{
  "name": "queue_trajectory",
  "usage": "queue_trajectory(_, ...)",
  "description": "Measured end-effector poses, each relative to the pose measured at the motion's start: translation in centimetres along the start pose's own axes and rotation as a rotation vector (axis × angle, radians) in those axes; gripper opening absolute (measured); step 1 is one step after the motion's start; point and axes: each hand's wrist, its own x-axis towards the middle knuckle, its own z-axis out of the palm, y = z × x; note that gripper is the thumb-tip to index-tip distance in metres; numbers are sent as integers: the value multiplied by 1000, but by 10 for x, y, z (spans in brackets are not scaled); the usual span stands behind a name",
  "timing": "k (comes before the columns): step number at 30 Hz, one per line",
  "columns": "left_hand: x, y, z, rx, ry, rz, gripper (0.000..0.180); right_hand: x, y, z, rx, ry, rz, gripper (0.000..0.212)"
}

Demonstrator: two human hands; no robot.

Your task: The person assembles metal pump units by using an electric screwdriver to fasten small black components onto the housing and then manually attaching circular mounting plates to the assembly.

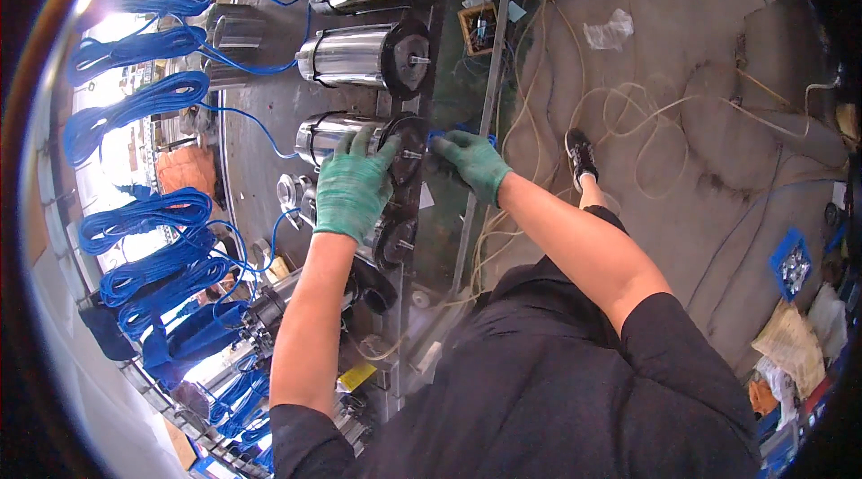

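Shiny, black-capped steel cylinder (pixel 327 131) lies crosswise, shaft (pixel 413 155) toward our green-gloved right hand (pixel 476 165) — grip unclear; our green-gloved left hand (pixel 353 190), fingers spread, touches it.

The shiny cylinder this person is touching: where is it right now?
In the head view, the shiny cylinder lies left of and above the picture's centre, with the left hand on it and the right hand near its shaft end.

It is a workshop, because shiny motors (pixel 346 57) line the bench's (pixel 260 174) right edge, looped blue wires (pixel 139 111) bunch past its left edge, and thin hoses (pixel 759 117) curl across the floor (pixel 664 57).
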Motion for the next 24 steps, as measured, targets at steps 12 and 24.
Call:
queue_trajectory(12,30,9,-15,85,-182,82,95,15,14,12,-140,43,-78,44)
queue_trajectory(24,24,1,-11,2,-201,57,105,16,10,17,-97,122,-177,44)
